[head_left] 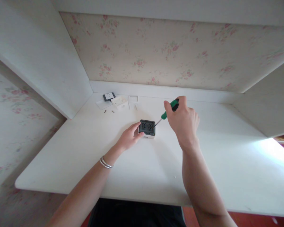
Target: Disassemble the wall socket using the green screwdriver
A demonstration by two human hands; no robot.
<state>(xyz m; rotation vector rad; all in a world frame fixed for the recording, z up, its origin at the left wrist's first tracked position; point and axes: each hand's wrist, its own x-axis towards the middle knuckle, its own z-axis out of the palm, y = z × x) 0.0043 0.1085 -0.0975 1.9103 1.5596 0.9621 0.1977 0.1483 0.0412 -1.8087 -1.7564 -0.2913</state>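
A wall socket [147, 127] with a dark grey insert in a white box lies on the white desk in front of me. My left hand [130, 137] grips its left side, thumb at the near edge and fingers at the far left corner. In my right hand [182, 121] is a screwdriver [167, 113] with a green and black handle, held at a slant. Its thin shaft runs down to the right side of the dark insert, where the tip meets it. A screw under the tip is too small to make out.
At the back left of the desk [89, 157] lie a dark socket piece with a white face [109, 96], an open white box [119, 102], a white frame [133, 99], a clear cover [104, 104] and several small screws [113, 111]. White panels stand on both sides.
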